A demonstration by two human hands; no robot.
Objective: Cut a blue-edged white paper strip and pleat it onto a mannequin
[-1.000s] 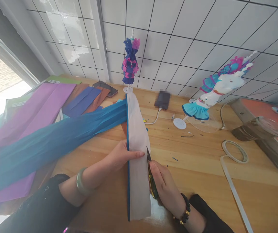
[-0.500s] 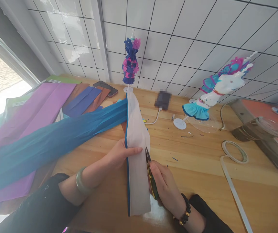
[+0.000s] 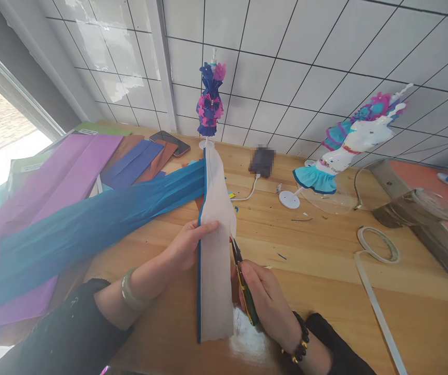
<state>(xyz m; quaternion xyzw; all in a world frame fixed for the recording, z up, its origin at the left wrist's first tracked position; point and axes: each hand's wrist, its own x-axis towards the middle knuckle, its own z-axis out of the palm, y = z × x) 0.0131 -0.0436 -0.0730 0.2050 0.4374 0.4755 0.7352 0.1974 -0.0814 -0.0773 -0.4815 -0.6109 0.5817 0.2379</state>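
A long strip of white crepe paper point(image 3: 216, 281) with a blue left edge lies in front of me. My left hand point(image 3: 190, 240) pinches it at its left side, thumb on top and fingers underneath. My right hand point(image 3: 261, 289) grips a pair of scissors point(image 3: 243, 284) with dark blades and green-gold handles. The blades sit at the right edge of the white strip, where there is a cut in the paper. Beyond my left hand a blue crepe paper length point(image 3: 102, 221) stretches left from the strip's far end.
Purple paper point(image 3: 63, 172) and other coloured sheets are stacked at left, near a phone point(image 3: 171, 141). Two dressed mannequin stands, one purple and pink point(image 3: 210, 101), one white and turquoise point(image 3: 337, 156), stand behind. At right are a tape roll point(image 3: 378, 245) and a glass jar point(image 3: 415, 208).
My left hand and the near part of the white strip have shifted slightly left. The scissors have stayed near the strip's right edge, and a gap now shows beside the paper.
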